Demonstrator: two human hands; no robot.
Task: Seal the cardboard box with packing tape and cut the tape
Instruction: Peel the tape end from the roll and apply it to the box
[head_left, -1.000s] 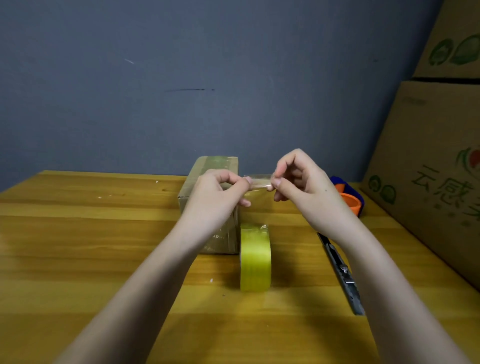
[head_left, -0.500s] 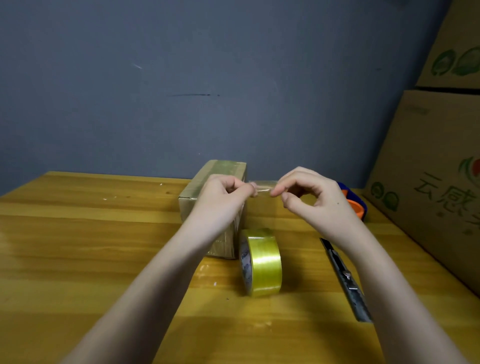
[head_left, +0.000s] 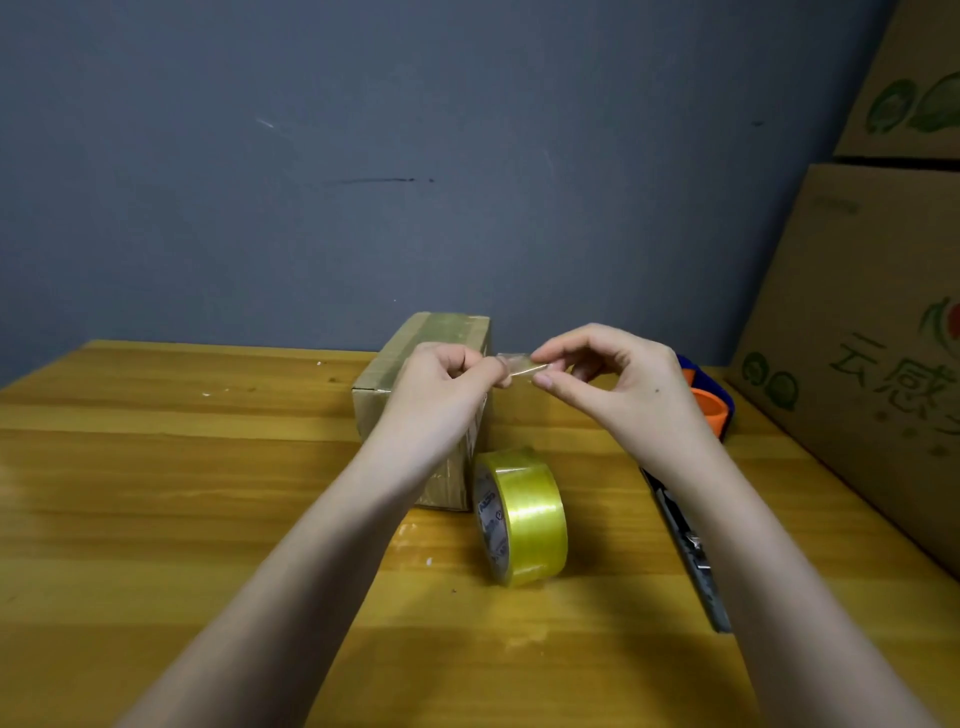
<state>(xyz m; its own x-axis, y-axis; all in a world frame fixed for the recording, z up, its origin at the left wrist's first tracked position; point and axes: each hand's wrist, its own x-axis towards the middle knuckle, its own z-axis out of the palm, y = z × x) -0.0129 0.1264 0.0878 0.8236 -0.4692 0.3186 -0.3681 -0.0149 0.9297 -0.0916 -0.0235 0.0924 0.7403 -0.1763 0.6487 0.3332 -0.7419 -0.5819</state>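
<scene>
Overhead, a wooden surface (head_left: 156, 493) of yellow-brown planks is stretching back to a plain blue-grey wall (head_left: 363, 156) that is showing a dark streak and a few pale scuffs. Small white flecks are lying on the wood. The cardboard box (head_left: 410, 395) is sitting near the far edge of the surface, its top already carrying a strip of shiny tape. Just in front of its near right corner, the roll of yellowish packing tape (head_left: 522, 517) is standing on its edge. To the right, a dark utility knife (head_left: 691, 551) is lying lengthwise, partly hidden under the right forearm, and an orange and blue object (head_left: 709, 400) is sitting behind the right wrist. Large printed cartons (head_left: 872, 338) are leaning and stacking along the right side.

Above the box, the left hand (head_left: 441, 384) and the right hand (head_left: 618, 379) are facing each other, each grip pinching one end of a small clear scrap of tape (head_left: 519, 366) between thumb and forefinger, the other fingers curling loosely.
</scene>
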